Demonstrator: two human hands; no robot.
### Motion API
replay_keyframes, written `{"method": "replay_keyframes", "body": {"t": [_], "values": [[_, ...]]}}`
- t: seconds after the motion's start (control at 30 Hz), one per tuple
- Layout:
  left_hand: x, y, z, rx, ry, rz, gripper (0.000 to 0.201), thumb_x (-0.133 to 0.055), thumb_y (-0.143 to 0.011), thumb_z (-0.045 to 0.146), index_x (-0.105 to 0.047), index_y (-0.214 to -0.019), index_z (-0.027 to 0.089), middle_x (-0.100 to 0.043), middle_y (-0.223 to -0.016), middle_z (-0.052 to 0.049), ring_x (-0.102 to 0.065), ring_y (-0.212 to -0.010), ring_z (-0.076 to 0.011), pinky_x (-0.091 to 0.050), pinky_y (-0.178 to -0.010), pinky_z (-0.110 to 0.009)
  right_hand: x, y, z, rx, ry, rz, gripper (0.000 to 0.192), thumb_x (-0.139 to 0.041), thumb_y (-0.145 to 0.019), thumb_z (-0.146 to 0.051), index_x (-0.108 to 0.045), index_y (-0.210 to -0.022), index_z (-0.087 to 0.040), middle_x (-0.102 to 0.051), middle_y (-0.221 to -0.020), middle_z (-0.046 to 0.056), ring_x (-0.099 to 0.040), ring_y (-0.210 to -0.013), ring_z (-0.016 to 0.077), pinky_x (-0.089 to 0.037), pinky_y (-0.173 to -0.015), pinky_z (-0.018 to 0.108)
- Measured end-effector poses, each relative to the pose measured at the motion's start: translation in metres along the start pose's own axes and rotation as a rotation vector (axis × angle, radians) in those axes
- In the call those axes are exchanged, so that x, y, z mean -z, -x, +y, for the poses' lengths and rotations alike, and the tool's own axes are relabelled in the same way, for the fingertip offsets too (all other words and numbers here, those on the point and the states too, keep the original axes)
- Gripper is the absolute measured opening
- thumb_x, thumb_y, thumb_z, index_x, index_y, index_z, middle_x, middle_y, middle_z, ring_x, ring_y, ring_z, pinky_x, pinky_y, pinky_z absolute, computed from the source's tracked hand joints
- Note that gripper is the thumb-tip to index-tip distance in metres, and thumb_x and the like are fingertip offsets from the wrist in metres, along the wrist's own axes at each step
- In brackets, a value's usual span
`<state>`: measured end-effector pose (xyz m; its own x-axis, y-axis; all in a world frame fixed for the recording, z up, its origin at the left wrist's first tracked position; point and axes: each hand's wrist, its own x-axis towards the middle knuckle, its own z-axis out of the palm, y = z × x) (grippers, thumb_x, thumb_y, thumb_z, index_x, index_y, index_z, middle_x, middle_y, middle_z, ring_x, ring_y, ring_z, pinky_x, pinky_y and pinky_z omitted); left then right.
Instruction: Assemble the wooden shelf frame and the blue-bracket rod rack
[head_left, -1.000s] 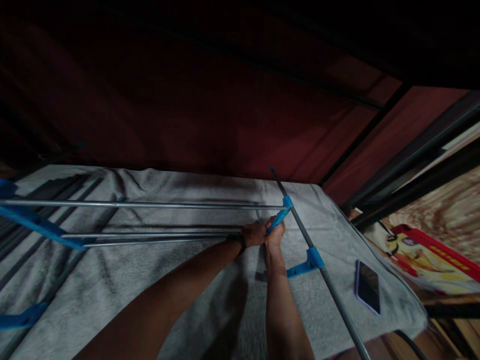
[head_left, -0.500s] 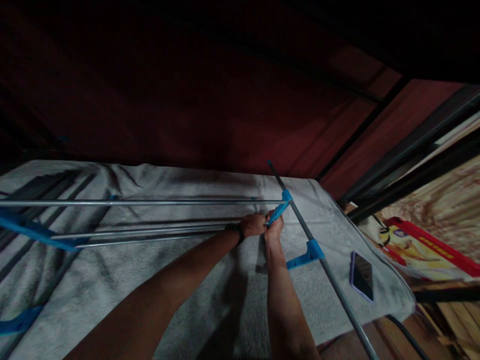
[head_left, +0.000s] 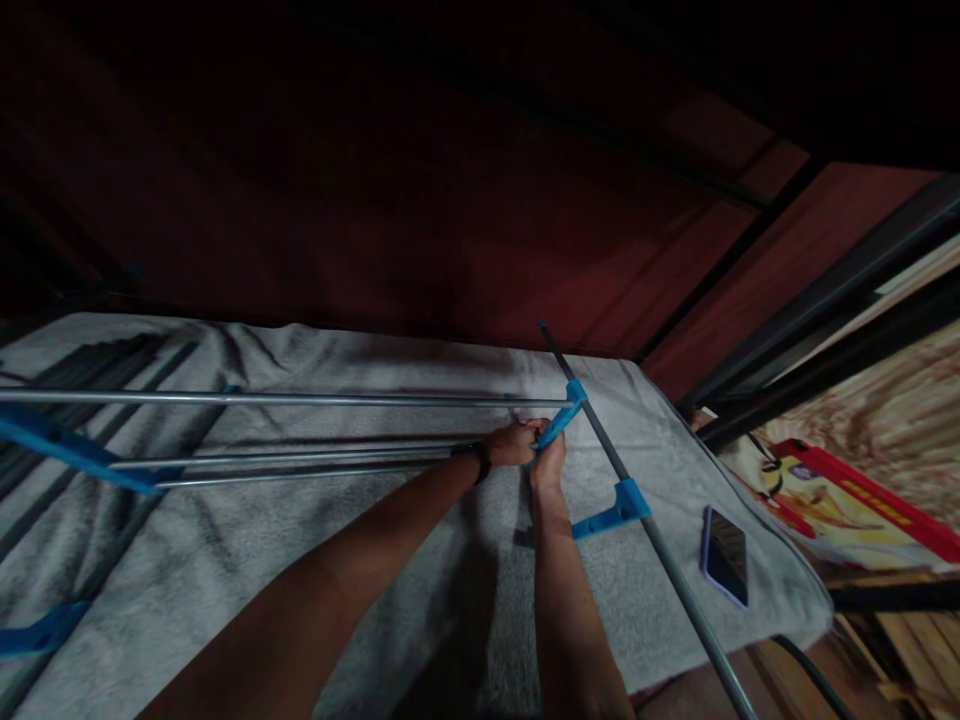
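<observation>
Grey cloth (head_left: 247,540) lay beneath; the right hand (head_left: 549,466) was clamped on the blue bracket (head_left: 554,426), the left hand (head_left: 513,444) just beside, apparently closed round a metal rod (head_left: 300,457) extending leftward.

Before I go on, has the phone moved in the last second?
No: against the gray cloth, the phone keeps its place near the right edge; only the view shifted.

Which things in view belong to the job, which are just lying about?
Part of the job, apparently:
upper blue bracket
lower blue bracket
grey pole
long silver rods

Apparently just lying about:
phone
red-and-yellow package
</observation>
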<state>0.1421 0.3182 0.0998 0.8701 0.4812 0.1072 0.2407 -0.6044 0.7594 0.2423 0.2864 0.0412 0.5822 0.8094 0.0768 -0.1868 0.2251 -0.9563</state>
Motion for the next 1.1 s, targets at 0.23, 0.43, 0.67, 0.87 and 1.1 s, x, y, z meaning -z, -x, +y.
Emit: {"method": "replay_keyframes", "body": {"t": [0.23,0.43,0.67,0.87,1.1], "values": [[0.002,-0.008,-0.01,-0.026,0.061,-0.061,0.039,-0.054,-0.073,0.002,-0.064,-0.106,0.018,-0.07,-0.108,-0.002,-0.06,-0.109,-0.0188,-0.044,-0.107,-0.033,0.004,0.001,0.002,-0.005,0.1,-0.017,0.029,-0.042,-0.083,-0.038,-0.065,-0.074,-0.022,-0.069,-0.074,0.003,-0.063,-0.071,0.0169,-0.05,-0.066,0.029],[0.008,-0.008,-0.009,-0.019,0.099,-0.123,0.037,-0.057,-0.072,0.001,-0.066,-0.105,0.016,-0.069,-0.119,-0.003,-0.061,-0.115,-0.0179,-0.046,-0.104,-0.028,0.002,0.001,0.002,-0.036,0.099,0.066,0.037,-0.037,-0.087,-0.044,-0.065,-0.074,-0.022,-0.068,-0.075,0.002,-0.062,-0.071,0.0163,-0.05,-0.068,0.029],[0.0,0.017,0.019,0.264,-0.431,0.021,0.027,-0.052,-0.093,0.021,-0.066,-0.115,0.015,-0.073,-0.111,-0.013,-0.068,-0.106,-0.0268,-0.052,-0.093,-0.038,0.0,0.009,-0.009,0.031,0.109,-0.032,0.036,-0.041,-0.082,-0.042,-0.069,-0.079,-0.019,-0.073,-0.085,0.006,-0.065,-0.08,0.0165,-0.048,-0.068,0.026],[-0.006,0.052,0.02,0.347,-0.681,0.148,0.039,-0.05,-0.098,0.041,-0.062,-0.116,0.009,-0.068,-0.117,-0.022,-0.066,-0.111,-0.0316,-0.05,-0.095,-0.042,0.0,0.013,-0.006,0.022,-0.024,0.064,0.042,-0.038,-0.086,-0.051,-0.067,-0.08,-0.021,-0.074,-0.086,0.006,-0.067,-0.085,0.0198,-0.052,-0.078,0.034],[0.0,0.063,0.02,0.342,-0.627,0.06,0.04,-0.038,-0.102,0.039,-0.062,-0.115,0.009,-0.073,-0.102,-0.02,-0.071,-0.098,-0.0282,-0.053,-0.086,-0.038,0.006,0.019,0.006,0.02,0.054,0.02,0.039,-0.038,-0.087,-0.051,-0.062,-0.076,-0.023,-0.069,-0.076,0.002,-0.066,-0.074,0.0168,-0.052,-0.074,0.031]]}}
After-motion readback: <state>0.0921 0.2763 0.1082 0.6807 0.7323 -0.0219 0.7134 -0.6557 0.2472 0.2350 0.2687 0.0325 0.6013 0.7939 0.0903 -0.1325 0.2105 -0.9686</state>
